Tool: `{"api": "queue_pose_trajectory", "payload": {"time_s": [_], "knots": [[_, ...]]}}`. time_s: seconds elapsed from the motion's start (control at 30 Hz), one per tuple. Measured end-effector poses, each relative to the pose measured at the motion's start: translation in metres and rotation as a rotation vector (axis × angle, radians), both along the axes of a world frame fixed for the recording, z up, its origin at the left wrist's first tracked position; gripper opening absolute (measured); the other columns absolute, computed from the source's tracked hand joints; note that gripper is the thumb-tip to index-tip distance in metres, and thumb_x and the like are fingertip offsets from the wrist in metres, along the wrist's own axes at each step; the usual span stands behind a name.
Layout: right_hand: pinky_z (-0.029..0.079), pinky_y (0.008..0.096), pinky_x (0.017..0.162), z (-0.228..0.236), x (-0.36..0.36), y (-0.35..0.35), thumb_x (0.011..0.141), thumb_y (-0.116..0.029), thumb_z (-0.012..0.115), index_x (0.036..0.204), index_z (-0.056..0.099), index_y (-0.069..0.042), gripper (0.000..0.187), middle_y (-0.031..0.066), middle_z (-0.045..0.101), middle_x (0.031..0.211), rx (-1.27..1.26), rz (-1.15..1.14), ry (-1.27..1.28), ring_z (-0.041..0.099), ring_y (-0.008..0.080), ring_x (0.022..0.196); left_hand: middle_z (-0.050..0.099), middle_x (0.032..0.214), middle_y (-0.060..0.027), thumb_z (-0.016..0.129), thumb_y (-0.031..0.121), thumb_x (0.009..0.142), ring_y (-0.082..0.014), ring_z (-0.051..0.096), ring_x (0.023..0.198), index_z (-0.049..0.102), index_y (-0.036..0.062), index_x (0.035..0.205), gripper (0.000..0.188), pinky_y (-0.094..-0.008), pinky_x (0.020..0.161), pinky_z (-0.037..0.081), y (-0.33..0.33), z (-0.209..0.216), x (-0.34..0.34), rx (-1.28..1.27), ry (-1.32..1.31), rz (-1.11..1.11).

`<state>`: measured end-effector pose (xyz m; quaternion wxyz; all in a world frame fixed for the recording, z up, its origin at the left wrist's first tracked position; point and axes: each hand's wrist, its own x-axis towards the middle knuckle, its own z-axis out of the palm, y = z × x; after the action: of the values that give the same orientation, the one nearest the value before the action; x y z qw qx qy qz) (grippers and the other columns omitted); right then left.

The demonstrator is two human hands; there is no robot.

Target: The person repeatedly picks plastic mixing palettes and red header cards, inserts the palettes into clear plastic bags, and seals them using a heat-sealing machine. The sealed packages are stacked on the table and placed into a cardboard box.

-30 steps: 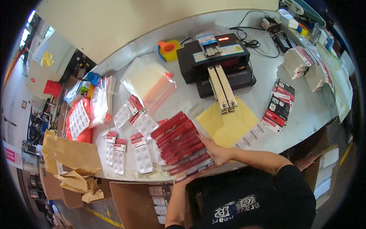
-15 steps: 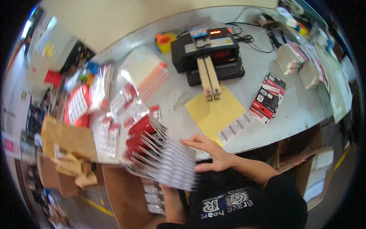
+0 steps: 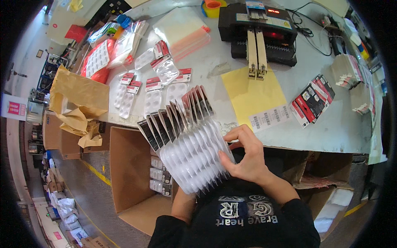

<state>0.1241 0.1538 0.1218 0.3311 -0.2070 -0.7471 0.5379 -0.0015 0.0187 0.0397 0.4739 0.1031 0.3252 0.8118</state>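
A fanned stack of clear plastic blister packs [image 3: 194, 159] with red and black header cards [image 3: 178, 115] is held over the table's front edge. The rows of rounded blisters face up, and the cards point away from me. My left forearm [image 3: 184, 204] comes up beneath the stack; the hand itself is hidden behind the packs, bearing them from below. At the stack's right edge, my right hand [image 3: 250, 159] has its thumb and bent fingers closed on the outermost packs.
Loose blister packs [image 3: 153, 101] lie on the table's left, near clear bags [image 3: 182, 33] and brown paper [image 3: 78, 93]. Farther back is a black machine [image 3: 256, 33]. Yellow paper [image 3: 252, 91], a barcode strip [image 3: 271, 118] and cards [image 3: 313, 101] lie rightward. An open carton [image 3: 132, 165] stands below.
My right hand has gone from spread fingers beside the stack to gripping its right edge. The stack has turned and fanned, now showing black card faces. The head view has shifted.
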Motion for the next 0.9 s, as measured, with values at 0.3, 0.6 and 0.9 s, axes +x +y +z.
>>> {"api": "queue_pose_trajectory", "payload": {"time_s": [0.3,0.6,0.9], "knots": [[0.058,0.0295,0.069,0.001,0.004,-0.007,0.064,0.01,0.071,0.097,0.063,-0.01,0.039,0.0146,0.044,0.119,0.262,-0.039,0.014,0.051,0.0275,0.11,0.038,0.143,-0.0138,0.072,0.051,0.066,-0.0309,0.042,0.127,0.028,0.0089,0.144,0.099,-0.0437,0.106,0.038,0.004,0.001,0.0,-0.01,-0.001,-0.014],[0.043,0.0424,0.094,0.001,0.003,0.005,0.069,0.002,0.067,0.094,0.065,-0.013,0.03,0.0172,0.044,0.124,0.488,0.157,-0.044,0.045,0.0378,0.117,0.039,0.142,-0.0148,0.073,0.05,0.063,-0.0315,0.043,0.127,0.027,0.007,0.144,0.102,-0.044,0.106,0.038,0.007,0.005,-0.007,-0.017,0.004,-0.002],[0.039,0.0464,0.099,0.009,0.007,0.007,0.063,-0.016,0.076,0.086,0.062,-0.005,0.029,0.0214,0.042,0.131,0.31,0.149,-0.073,0.043,0.0419,0.119,0.04,0.141,-0.0158,0.073,0.05,0.06,-0.0321,0.044,0.126,0.027,0.005,0.144,0.105,-0.0442,0.106,0.037,0.008,0.005,-0.012,-0.031,0.018,-0.001]]}}
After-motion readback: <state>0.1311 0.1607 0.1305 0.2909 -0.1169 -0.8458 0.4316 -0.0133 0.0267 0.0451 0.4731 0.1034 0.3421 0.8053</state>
